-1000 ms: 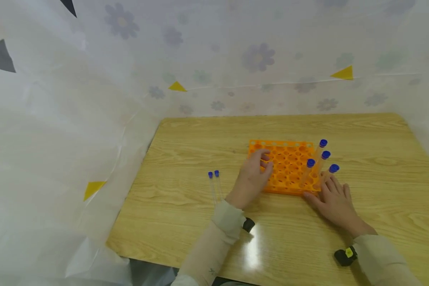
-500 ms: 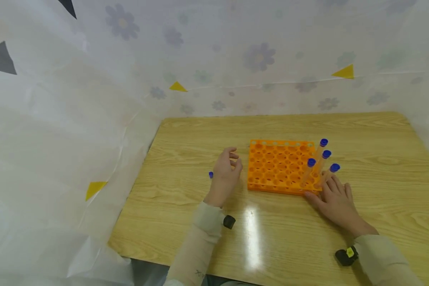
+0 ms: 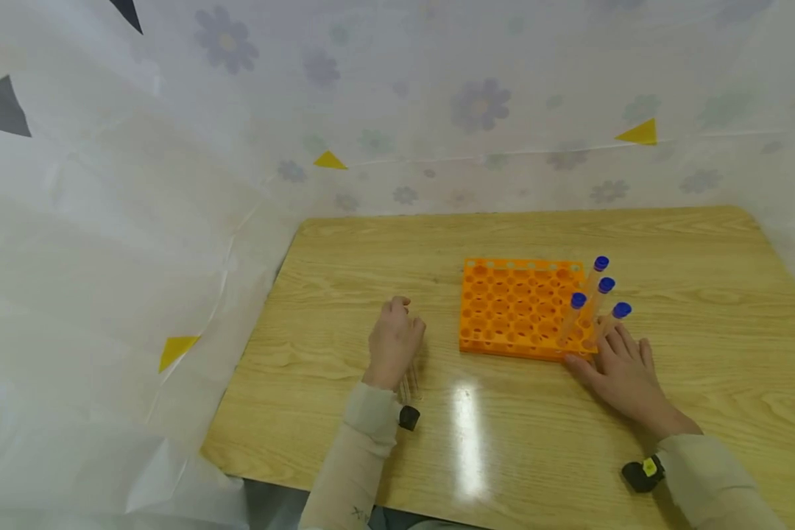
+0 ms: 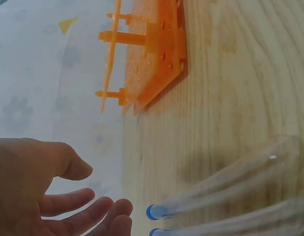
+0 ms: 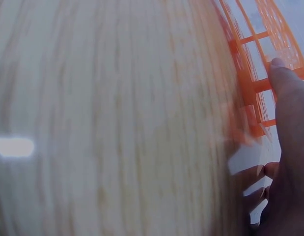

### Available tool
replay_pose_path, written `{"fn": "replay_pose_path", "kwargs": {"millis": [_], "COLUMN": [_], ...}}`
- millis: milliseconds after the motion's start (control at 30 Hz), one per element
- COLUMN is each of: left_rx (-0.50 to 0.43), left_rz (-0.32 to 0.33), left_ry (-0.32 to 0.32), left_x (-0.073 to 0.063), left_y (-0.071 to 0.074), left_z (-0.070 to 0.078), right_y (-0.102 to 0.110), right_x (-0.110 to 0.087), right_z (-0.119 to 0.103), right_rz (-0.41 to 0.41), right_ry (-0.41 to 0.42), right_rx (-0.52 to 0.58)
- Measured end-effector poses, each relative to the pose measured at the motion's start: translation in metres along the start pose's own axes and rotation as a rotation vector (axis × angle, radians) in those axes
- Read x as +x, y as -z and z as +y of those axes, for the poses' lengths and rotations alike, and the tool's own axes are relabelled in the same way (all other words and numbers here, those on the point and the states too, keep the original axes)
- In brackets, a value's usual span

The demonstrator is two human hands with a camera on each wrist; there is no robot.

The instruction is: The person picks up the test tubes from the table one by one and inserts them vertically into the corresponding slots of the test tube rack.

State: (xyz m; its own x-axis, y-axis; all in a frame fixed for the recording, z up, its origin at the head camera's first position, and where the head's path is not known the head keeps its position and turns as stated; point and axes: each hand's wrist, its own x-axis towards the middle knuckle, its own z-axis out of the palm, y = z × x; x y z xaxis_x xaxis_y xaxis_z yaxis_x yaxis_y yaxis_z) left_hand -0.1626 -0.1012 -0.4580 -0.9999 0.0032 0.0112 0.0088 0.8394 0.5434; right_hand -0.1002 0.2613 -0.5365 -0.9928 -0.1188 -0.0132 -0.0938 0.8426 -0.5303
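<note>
My left hand (image 3: 394, 342) hovers over two clear test tubes (image 3: 411, 384) lying on the table, its thumb apart from the loosely bent fingers. The left wrist view shows the blue caps (image 4: 156, 211) of these tubes just beyond the fingertips, with nothing held. An orange test tube rack (image 3: 503, 313) stands to the right. Several blue-capped tubes (image 3: 578, 302) stand in its right end, some leaning. At the rack's front right corner rests my right hand (image 3: 626, 379), thumb along the front edge and fingers extended by the side; in the right wrist view the thumb (image 5: 289, 91) touches the rack.
The wooden table (image 3: 344, 258) is bordered by pale flowered sheeting (image 3: 397, 96) behind and plain white sheeting (image 3: 106, 294) on the left. Black wrist devices (image 3: 641, 475) sit at both cuffs. A light reflection shines on the table's front part.
My left hand has moved left from over the rack to the two lying tubes, now covering their caps in the head view. The right hand has stayed at the rack's corner.
</note>
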Motion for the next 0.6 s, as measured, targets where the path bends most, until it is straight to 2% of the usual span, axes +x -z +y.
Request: {"fn": "replay_pose_path", "kwargs": {"millis": [133,367,600], "left_rx": [0.081,0.191,0.241], "left_rz": [0.0,0.025,-0.02], "left_ry": [0.008,-0.02,0.017], "left_x": [-0.003,-0.006,-0.006], "left_y": [-0.004,-0.012,-0.019], "left_z": [-0.005,-0.012,-0.014], "right_y": [0.0,0.0,0.001], "right_x": [-0.001,-0.001,-0.002], "right_z": [0.0,0.0,-0.001], "right_rz": [0.0,0.001,-0.005], "right_ry": [-0.001,0.002,0.013], "right_rx": [0.002,0.001,0.001]}}
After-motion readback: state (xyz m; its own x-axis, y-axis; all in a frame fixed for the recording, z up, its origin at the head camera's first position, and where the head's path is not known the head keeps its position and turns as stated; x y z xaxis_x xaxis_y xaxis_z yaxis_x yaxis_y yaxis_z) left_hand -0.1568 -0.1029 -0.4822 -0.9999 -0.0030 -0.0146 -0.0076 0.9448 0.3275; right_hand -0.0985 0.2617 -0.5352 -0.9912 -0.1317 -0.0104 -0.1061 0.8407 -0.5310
